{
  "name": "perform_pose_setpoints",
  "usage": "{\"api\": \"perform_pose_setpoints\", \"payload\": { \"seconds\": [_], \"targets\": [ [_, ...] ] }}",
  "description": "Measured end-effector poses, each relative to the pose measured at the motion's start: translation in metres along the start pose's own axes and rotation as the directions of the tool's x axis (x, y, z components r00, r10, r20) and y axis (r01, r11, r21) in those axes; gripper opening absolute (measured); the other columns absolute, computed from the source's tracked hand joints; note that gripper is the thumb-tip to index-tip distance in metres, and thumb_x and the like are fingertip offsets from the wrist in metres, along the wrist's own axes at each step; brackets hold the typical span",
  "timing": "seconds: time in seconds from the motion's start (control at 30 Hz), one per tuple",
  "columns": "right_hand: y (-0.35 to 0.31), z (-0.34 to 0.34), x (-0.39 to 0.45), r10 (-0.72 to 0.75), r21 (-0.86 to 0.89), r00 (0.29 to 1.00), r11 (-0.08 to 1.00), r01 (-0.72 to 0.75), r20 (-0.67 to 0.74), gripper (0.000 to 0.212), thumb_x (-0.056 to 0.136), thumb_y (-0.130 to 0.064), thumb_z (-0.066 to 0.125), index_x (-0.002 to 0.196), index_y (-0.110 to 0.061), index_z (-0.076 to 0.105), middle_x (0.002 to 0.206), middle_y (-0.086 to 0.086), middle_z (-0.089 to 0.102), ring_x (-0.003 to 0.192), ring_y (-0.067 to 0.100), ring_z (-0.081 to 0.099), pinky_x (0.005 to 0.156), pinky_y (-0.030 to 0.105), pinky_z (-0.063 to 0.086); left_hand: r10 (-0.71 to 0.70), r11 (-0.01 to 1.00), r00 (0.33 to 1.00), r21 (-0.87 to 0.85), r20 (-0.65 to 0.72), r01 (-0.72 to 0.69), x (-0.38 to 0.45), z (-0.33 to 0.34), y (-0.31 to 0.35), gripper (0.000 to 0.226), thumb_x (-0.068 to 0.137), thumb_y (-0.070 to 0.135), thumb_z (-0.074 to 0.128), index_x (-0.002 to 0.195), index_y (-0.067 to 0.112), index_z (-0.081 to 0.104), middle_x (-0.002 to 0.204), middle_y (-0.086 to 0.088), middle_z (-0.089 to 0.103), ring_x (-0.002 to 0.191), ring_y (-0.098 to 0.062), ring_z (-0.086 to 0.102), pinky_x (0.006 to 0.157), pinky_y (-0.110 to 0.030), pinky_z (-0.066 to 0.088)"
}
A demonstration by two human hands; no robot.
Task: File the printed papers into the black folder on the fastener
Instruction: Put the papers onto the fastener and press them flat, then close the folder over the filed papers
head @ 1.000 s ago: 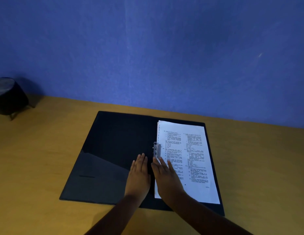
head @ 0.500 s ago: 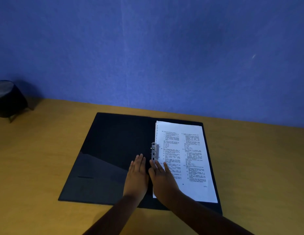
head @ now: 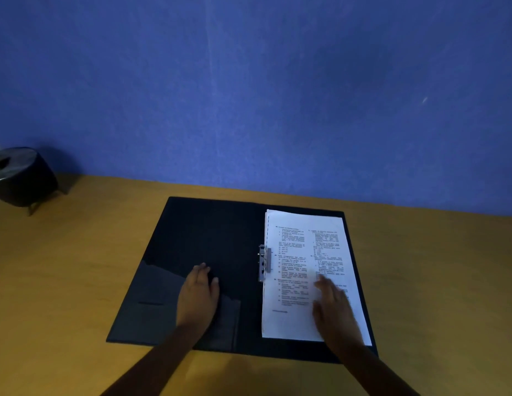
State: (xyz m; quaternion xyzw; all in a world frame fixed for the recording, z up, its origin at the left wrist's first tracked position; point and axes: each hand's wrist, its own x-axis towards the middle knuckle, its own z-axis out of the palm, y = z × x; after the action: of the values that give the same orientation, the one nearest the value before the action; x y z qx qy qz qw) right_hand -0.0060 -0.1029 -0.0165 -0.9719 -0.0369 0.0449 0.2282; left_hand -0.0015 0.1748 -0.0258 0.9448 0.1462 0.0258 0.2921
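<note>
The black folder lies open flat on the wooden table. A stack of printed papers rests on its right half, with the grey fastener along the papers' left edge near the spine. My left hand lies palm down on the folder's left inner cover, fingers together, holding nothing. Blurred from motion, my right hand lies flat on the lower right part of the papers, fingers spread.
A dark round pot on small legs stands at the table's far left by the blue wall. The wooden tabletop surrounds the folder on all sides.
Both hands were side by side at the spine just below the fastener. They have slid apart: the left onto the left cover, the right onto the papers.
</note>
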Motion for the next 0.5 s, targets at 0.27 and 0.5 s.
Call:
{"api": "perform_pose_setpoints", "payload": {
  "seconds": [0.27,0.5],
  "targets": [
    [0.047,-0.003,-0.023,0.053,-0.073,0.982,0.995,-0.067,-0.18,0.047,0.08,0.0,0.066,0.125,0.003,0.053,0.131,0.02,0.057,0.124,0.037,0.052,0.103,0.053,0.042,-0.446,0.878,0.874,0.092,-0.194,0.469,0.013,-0.055,-0.072,0.045,0.086,0.015,0.056,0.124,-0.006,0.042,0.131,-0.032,0.042,0.121,-0.046,0.037,0.1,-0.057,0.031],
    [0.053,0.002,-0.022,0.032,-0.149,0.971,0.987,-0.069,-0.237,0.04,0.086,-0.015,0.05,0.121,0.004,0.056,0.129,0.02,0.06,0.122,0.035,0.055,0.102,0.052,0.042,-0.51,0.855,0.832,-0.016,-0.221,0.519,0.021,-0.057,-0.078,0.048,0.086,0.017,0.057,0.121,-0.012,0.041,0.123,-0.04,0.043,0.115,-0.053,0.038,0.099,-0.057,0.031]
  ]
}}
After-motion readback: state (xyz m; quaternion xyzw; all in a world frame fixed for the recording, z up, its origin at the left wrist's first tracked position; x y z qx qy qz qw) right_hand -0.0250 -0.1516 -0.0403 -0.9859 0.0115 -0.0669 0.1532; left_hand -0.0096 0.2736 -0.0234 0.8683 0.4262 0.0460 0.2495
